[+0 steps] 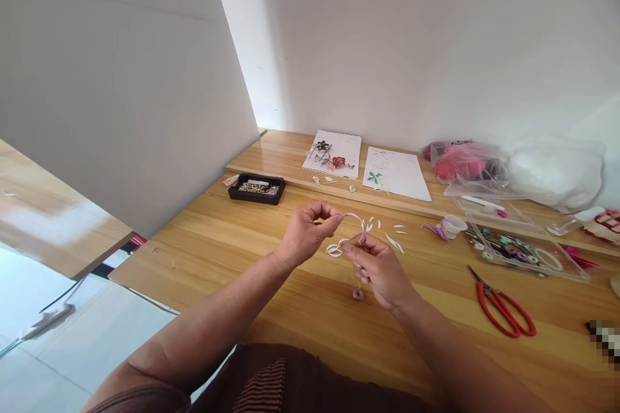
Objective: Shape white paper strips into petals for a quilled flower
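Between my two hands arcs a thin lilac strand [356,215], curved like part of a loop. My left hand [312,227] pinches its far end between thumb and fingertips. Its other end is gripped by my right hand [378,263], fingers closed, with a thin thread running down below. At the lower end of that thread is a small purplish spool [357,295], beneath my right hand; whether it hangs or rests on the table I cannot tell. White leaf-shaped pieces [394,243] and white oval rings [334,250] lie on the wooden table [217,251] just behind my hands.
A black tray [256,188] of beads stands at the left. White sheets [400,171] with flower ornaments lie on the raised ledge. To the right are red-handled scissors [501,306], a clear box [526,255] of spools, a small white cup [454,227] and plastic bags [552,164].
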A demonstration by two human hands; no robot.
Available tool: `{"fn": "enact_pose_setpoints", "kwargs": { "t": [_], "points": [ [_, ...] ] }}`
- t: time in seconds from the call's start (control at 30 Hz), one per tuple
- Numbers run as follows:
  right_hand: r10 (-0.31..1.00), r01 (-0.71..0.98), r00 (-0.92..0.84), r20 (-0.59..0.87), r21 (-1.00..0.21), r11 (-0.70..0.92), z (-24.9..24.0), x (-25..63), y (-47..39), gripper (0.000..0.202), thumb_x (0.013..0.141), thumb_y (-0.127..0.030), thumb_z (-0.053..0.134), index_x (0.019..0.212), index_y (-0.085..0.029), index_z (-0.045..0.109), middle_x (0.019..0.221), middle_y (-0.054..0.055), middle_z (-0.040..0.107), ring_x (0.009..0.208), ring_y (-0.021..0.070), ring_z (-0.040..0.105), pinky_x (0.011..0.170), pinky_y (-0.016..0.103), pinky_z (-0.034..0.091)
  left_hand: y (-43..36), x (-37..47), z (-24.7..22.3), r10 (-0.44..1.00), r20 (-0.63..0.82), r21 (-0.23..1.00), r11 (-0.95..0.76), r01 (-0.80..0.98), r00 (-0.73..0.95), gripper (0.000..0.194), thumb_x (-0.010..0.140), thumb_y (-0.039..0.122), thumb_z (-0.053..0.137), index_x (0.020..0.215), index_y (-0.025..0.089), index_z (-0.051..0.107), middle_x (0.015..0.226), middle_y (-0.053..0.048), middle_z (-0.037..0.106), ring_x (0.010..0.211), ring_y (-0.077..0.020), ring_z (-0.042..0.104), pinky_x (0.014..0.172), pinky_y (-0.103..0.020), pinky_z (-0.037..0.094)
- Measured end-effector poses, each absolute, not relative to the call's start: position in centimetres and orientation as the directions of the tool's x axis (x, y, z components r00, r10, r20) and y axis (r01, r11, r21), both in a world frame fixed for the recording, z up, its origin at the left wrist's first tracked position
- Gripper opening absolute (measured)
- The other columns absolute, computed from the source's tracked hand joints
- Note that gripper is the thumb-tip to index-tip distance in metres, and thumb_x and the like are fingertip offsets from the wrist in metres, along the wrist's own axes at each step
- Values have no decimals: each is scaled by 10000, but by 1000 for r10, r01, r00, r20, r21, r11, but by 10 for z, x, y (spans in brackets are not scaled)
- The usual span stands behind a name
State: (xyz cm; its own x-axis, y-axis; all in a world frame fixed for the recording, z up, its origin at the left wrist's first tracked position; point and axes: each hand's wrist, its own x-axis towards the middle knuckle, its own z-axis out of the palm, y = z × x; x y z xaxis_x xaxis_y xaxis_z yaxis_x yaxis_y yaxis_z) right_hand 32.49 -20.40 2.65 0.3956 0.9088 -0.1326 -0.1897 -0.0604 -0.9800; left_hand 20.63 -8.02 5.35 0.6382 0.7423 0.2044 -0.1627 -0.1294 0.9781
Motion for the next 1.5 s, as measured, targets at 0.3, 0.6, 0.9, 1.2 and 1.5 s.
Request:
{"fn": "enact_pose_setpoints", "kwargs": {
  "t": [0.3, 0.6, 0.9, 1.2, 1.5],
  "points": [
    [823, 609, 386, 418, -785, 113, 53, 312, -234, 138, 896, -281, 635, 787, -203, 664, 553, -44, 476, 481, 94, 391, 474, 246, 335, -78, 204, 49, 731, 254, 937, -349, 28, 633, 153, 790, 294, 686, 737, 151, 679, 724, -17, 668, 604, -97, 536, 536, -209, 415],
    [721, 625, 440, 535, -759, 182, 86, 349, -201, 122, 834, -294, 708, 763, -196, 695, 505, -84, 338, 491, 84, 294, 494, 246, 276, -89, 194, 68, 463, 256, 928, -362, -83, 848, 138, 832, 259, 670, 773, 135, 675, 710, -11, 650, 625, -90, 560, 602, -211, 440],
    [886, -274, 445, -130, -962, -4, 37, 336, -193, 359, 653, -424, 861, 685, -199, 583, 516, -88, 429, 418, 46, 250, 415, 221, 184, -80, 198, 61, 637, 250, 968, -163, -189, 729, 250, 790, 368, 748, 778, 136, 653, 663, 16, 580, 569, -69, 471, 543, -207, 374],
    [851, 258, 497, 171, -965, 43, 38, 312, -218, 228, 856, -393, 692, 737, -200, 668, 556, -35, 514, 478, 97, 409, 454, 250, 339, -72, 206, 54, 804, 205, 979, -178, -103, 558, 236, 762, 365, 732, 743, 139, 664, 673, 3, 628, 582, -84, 500, 576, -222, 419],
    [676, 748, 311, 668, -611, 260, 78, 330, -216, 37, 858, -205, 685, 836, -198, 714, 542, -66, 450, 490, 82, 372, 500, 245, 322, -80, 202, 56, 607, 323, 895, -445, -26, 726, 122, 804, 240, 674, 729, 144, 681, 690, -5, 661, 584, -81, 518, 540, -197, 409]
  ]
}}
